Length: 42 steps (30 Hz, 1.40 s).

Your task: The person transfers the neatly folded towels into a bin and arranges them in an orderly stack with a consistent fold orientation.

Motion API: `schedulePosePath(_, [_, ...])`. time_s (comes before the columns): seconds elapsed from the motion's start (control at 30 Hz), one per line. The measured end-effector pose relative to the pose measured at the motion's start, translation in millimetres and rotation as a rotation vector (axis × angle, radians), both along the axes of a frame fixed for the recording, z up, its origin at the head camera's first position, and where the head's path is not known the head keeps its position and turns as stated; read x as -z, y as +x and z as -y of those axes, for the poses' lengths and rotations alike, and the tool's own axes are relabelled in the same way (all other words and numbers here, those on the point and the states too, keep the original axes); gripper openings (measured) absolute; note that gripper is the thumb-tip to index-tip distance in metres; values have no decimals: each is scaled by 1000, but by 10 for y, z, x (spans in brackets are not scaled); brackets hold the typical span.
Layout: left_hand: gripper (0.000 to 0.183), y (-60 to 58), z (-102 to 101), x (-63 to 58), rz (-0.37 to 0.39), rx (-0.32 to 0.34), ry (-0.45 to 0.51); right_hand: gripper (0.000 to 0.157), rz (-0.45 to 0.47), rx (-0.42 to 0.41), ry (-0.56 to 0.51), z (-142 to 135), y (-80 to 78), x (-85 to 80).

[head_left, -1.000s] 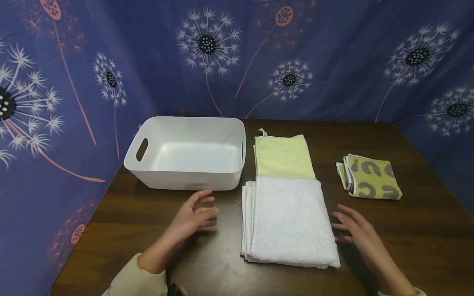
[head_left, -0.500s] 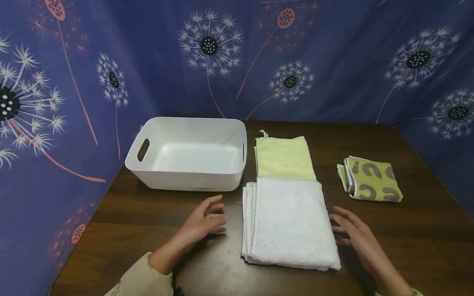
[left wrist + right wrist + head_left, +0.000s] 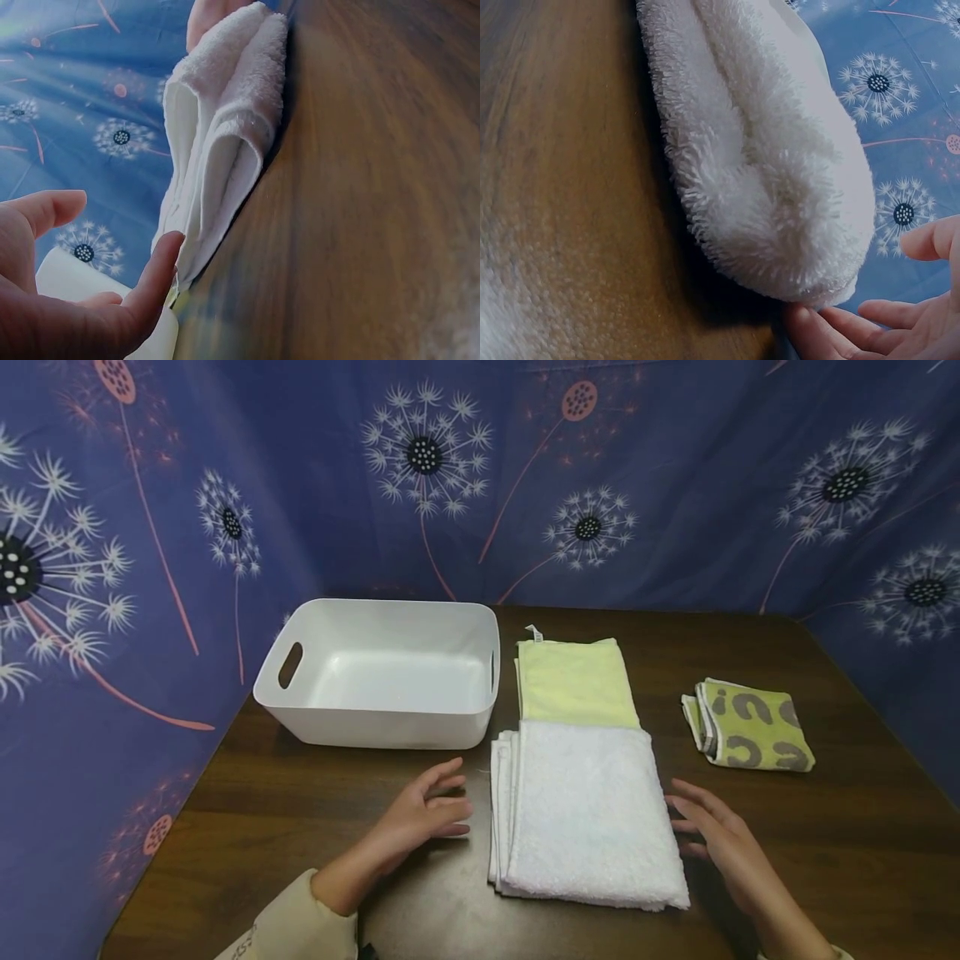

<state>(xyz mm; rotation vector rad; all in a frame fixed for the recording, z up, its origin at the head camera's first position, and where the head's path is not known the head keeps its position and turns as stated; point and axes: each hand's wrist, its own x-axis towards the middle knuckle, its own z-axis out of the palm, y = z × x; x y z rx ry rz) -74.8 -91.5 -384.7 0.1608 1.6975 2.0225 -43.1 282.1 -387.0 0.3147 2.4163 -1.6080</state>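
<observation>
1. White towel (image 3: 592, 810): folded, lying flat at lower centre of the head frame, between the two hands; layered folds along its left edge.
2. Right hand (image 3: 723, 839): lower right, at the towel's right edge. Fingers apart, slightly bent, grasping nothing. Right-wrist view: one fingertip meets the towel's bottom edge; cannot tell whether it presses.
3. Left hand (image 3: 420, 814): lower centre-left, fingers and thumb apart, slightly bent, holding nothing. Near the towel's left edge, with a gap in the head view.
4. Yellow cloth (image 3: 577, 681): folded, directly above the towel in the frame, edges meeting; small white tag at its upper-left corner.
5. White bin (image 3: 397, 727): upright, left of centre, handle slot visible at its left end.
6. Green-and-grey towel (image 3: 757, 727): folded, right side, well apart.
7. Surface (image 3: 862, 860): dark brown, wood-grained.
8. Backdrop (image 3: 300, 468): blue, dandelion print, across the top.
</observation>
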Motion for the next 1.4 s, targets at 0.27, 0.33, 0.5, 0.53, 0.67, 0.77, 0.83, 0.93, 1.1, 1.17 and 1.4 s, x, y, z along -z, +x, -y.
schedulePosePath(0.27, [74, -4, -86, 15, 20, 19, 27, 58, 40, 10, 0, 0, -13, 6])
schedulePosePath(0.33, [74, -4, -103, 14, 23, 17, 29, 59, 49, 12, -1, 3, -16, 7])
schedulePosePath(0.5, [75, -7, -119, 10, 18, 24, 28, 59, 53, 12, -9, 5, -20, 10])
schedulePosePath(0.53, [75, -10, -123, 15, 20, 28, 27, 59, 54, 11, -11, 4, -20, 11])
schedulePosePath(0.67, [77, -18, -149, 43, 37, 38, 25, 59, 56, 10, -21, -3, -20, 14])
schedulePosePath(0.77, [79, -14, -179, 62, 53, 34, 19, 59, 59, 7, -31, -10, -21, 18])
schedulePosePath(0.83, [80, -10, -201, 68, 56, 26, 11, 60, 64, 4, -36, -13, -22, 19])
schedulePosePath(0.93, [81, -6, -233, 75, 51, 14, -1, 60, 76, 2, -45, -15, -26, 19])
schedulePosePath(1.1, [82, -5, -281, 78, 46, 3, -4, 62, 97, 10, -56, -13, -31, 18])
schedulePosePath(1.17, [82, -4, -296, 79, 48, -3, -7, 62, 102, 15, -59, -9, -35, 18])
schedulePosePath(1.4, [81, 24, -365, 96, 57, -31, -20, 63, 121, 33, -84, 1, -46, 38])
